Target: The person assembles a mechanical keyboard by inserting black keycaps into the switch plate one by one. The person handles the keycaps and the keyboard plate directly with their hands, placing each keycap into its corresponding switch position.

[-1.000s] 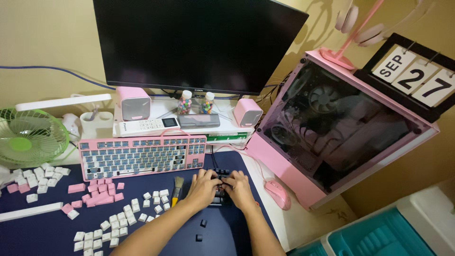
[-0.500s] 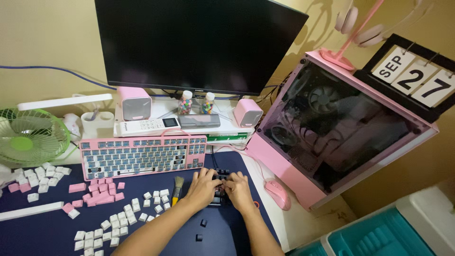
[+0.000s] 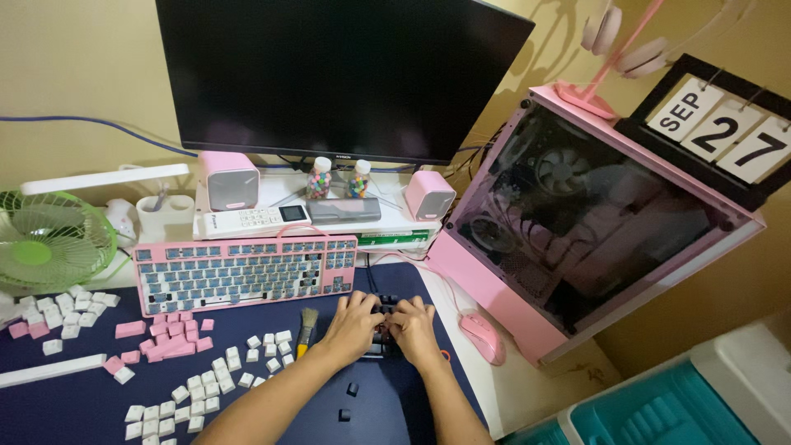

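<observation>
Both your hands sit on the small black keypad (image 3: 381, 325), just in front of the right end of the pink keyboard (image 3: 245, 273) on the dark desk mat (image 3: 82, 404). Your left hand (image 3: 353, 324) curls over the keypad's left side, your right hand (image 3: 412, 327) over its right, fingertips meeting in the middle; both look pinched down on it, but whether they grip a cap or a tool between them you cannot tell, the fingers hide it. Progress, judged from the layout: the pink keyboard looks fully stripped, bare blue switches showing across the deck. Its white and pink keycaps (image 3: 198, 375) lie loose in front of the keyboard, more of them off its left end near the green fan (image 3: 49, 239). Two small black caps (image 3: 353, 389) lie in front of the keyboard, near your wrists, so the keypad seems partly stripped. Most of it is hidden under your hands, so what remains there is unclear. A brush (image 3: 306, 328) lies just in front of the keyboard, left of your left hand, untouched. A pink mouse (image 3: 482, 336) sits off the keyboard's right end
</observation>
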